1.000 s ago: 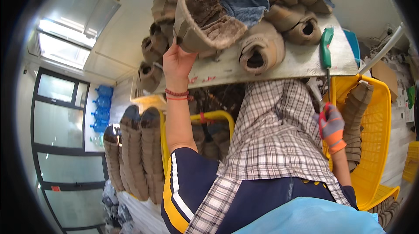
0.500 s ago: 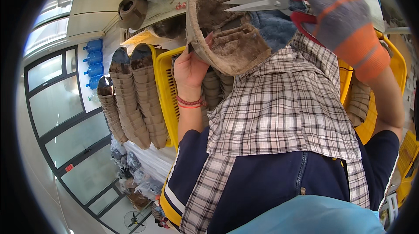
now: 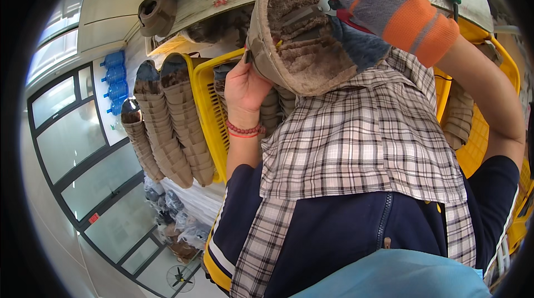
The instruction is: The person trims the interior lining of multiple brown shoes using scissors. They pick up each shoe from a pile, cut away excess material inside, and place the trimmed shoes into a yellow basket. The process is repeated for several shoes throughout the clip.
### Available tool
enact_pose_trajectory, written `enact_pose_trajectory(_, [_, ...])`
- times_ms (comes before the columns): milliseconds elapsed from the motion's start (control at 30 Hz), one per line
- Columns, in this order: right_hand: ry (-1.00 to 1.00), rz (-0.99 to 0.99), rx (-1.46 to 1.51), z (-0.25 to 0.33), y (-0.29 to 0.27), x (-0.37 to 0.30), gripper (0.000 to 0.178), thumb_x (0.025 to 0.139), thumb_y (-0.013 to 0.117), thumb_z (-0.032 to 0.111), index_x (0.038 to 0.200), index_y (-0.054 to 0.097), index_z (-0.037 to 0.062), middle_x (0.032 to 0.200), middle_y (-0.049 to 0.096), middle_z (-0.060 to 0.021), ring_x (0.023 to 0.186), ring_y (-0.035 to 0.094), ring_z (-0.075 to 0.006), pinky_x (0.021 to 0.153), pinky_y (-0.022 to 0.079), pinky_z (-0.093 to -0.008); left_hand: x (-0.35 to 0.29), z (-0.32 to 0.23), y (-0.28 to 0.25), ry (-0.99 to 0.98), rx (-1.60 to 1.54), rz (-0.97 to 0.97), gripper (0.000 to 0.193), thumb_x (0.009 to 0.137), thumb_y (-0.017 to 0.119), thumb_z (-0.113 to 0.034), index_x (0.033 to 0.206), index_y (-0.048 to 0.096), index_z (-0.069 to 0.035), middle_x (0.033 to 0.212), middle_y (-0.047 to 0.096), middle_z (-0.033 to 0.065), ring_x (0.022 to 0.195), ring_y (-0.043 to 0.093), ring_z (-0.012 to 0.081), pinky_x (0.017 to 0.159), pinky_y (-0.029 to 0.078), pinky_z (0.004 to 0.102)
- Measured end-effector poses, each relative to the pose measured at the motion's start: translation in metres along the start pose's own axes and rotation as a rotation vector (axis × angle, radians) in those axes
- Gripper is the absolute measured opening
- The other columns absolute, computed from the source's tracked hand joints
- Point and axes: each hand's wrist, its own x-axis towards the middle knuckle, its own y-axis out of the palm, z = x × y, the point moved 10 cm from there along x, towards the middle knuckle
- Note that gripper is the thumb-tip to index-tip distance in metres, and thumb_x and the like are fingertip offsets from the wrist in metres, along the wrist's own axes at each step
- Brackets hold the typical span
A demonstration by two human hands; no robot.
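I have the bare left hand (image 3: 246, 87) raised and curled, the gloved right hand (image 3: 379, 0) clenched higher, its elbow (image 3: 509, 134) bent.

Brt. lt.; dk., bent edges.

Scissors (image 3: 325, 6): held at shoe (image 3: 318, 63) opening.
Basket (image 3: 203, 92): set left of apron (image 3: 356, 153).
Stacks (image 3: 164, 125): lined up left of basket.
Bottles (image 3: 115, 74): placed left of stacks.
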Motion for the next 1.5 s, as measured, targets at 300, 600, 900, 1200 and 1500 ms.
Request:
enact_pose_trajectory(300, [-0.021, -0.14, -0.14, 0.005, -0.01, -0.006, 0.008, 0.062, 0.062, 0.015, 0.066, 0.064, 0.0092, 0.062, 0.059, -0.003, 0.061, 0.058, -0.0194, 0.057, 0.046, -0.0308, 0.002, 0.007, 0.002, -0.011, -0.014, -0.002, 0.048, 0.089, 0.033, -0.006, 0.133, 0.031, 0.012, 0.148, 0.015, 0.0291, 0.135, 0.026, 0.0393, 0.105, 0.036, 0.053])
enact_pose_trajectory(600, [-0.031, -0.106, -0.051, 0.003, -0.005, -0.009, 0.008, 0.065, 0.062, 0.016, 0.066, 0.064, 0.0088, 0.062, 0.059, -0.0029, 0.061, 0.059, -0.0194, 0.058, 0.046, -0.0301, 0.003, 0.001, -0.006, -0.005, 0.209, -0.075, 0.049, 0.093, 0.042, -0.011, 0.139, 0.032, 0.001, 0.141, 0.036, 0.0243, 0.133, 0.034, 0.0337, 0.11, 0.028, 0.0462])
enact_pose_trajectory(900, [0.055, 0.011, -0.086, -0.006, -0.004, -0.008, 0.013, 0.07, 0.063, 0.021, 0.07, 0.066, 0.0079, 0.067, 0.061, -0.0041, 0.065, 0.06, -0.0196, 0.062, 0.047, -0.0307, -0.003, -0.005, -0.014, -0.011, 0.154, -0.036, 0.051, 0.093, 0.043, -0.012, 0.139, 0.028, 0.006, 0.142, 0.032, 0.0267, 0.132, 0.035, 0.0357, 0.11, 0.029, 0.0466])
enact_pose_trajectory(1200, [0.023, 0.079, 0.076, 0.0, 0.0, -0.014, 0.013, 0.067, 0.064, 0.021, 0.07, 0.064, 0.0084, 0.067, 0.061, -0.0038, 0.065, 0.061, -0.0196, 0.06, 0.047, -0.0303, -0.001, -0.002, -0.009, -0.028, 0.089, 0.004, 0.052, 0.093, 0.043, -0.012, 0.139, 0.028, 0.007, 0.141, 0.032, 0.0284, 0.131, 0.035, 0.0368, 0.11, 0.028, 0.0464])
enact_pose_trajectory(1500, [-0.029, 0.151, 0.189, 0.021, 0.01, -0.011, 0.01, 0.065, 0.063, 0.02, 0.067, 0.064, 0.0094, 0.064, 0.061, -0.0033, 0.062, 0.06, -0.0196, 0.056, 0.047, -0.0314, -0.002, -0.007, -0.01, -0.001, 0.093, 0.049, 0.048, 0.095, 0.04, -0.012, 0.138, 0.029, 0.006, 0.141, 0.03, 0.0304, 0.131, 0.035, 0.0376, 0.11, 0.03, 0.0461])
